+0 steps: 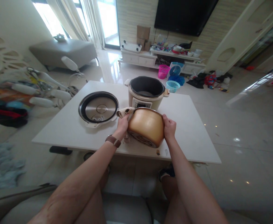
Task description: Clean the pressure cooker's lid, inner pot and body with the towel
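A gold-coloured inner pot [146,125] is tilted between my hands, its base turned toward me and its opening facing away. My left hand [123,126] grips its left side together with a light cloth [125,112] that has dark patches. On the opposite side, the fingers of my right hand [169,127] are closed round the pot's wall. Just behind stands the cream pressure cooker body [131,97], open at the top with a dark interior. Its round lid [102,109] lies underside up to the left. The inside of the gold pot is hidden from me.
Everything stands on a white table [187,137]. Near its front edge lies a small brown bit [158,152]. A lamp with several white shades [41,102] is at the left. Beyond the table, baskets [173,86] stand on the floor before a low cabinet [138,59].
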A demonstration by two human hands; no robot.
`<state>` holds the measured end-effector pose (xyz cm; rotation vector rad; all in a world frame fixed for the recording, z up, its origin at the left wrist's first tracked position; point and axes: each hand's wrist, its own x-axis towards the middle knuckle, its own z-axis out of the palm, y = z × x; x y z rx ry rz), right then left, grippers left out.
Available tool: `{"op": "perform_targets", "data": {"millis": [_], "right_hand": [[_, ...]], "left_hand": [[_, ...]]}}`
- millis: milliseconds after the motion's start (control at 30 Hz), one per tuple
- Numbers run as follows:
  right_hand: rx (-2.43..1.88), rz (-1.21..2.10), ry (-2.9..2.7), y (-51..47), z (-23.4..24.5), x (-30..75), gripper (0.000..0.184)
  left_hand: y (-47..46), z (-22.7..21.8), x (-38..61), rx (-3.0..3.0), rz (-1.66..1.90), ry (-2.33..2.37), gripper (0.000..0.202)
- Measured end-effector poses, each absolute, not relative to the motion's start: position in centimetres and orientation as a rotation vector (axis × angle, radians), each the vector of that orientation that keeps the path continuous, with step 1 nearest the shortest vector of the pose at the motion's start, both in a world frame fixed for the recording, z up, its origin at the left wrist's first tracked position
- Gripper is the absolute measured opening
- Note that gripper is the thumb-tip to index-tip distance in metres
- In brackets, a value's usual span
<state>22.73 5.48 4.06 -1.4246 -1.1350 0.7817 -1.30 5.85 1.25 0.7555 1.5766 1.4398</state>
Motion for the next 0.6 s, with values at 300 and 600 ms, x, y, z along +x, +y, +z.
{"op": "perform_targets", "data": {"millis": [300,600], "right_hand": [[-1.399,0.804,-1.091,6.0,2.7,23.4,0.072],[-1.406,0.583,-1.257,5.5,4.9,22.6,0.052]], "left_hand": [[3.9,2.9,0.0,1.138,1.525,1.607,0.042],[1.2,5.7,1.0,1.751,1.402,1.590,0.045]]}}
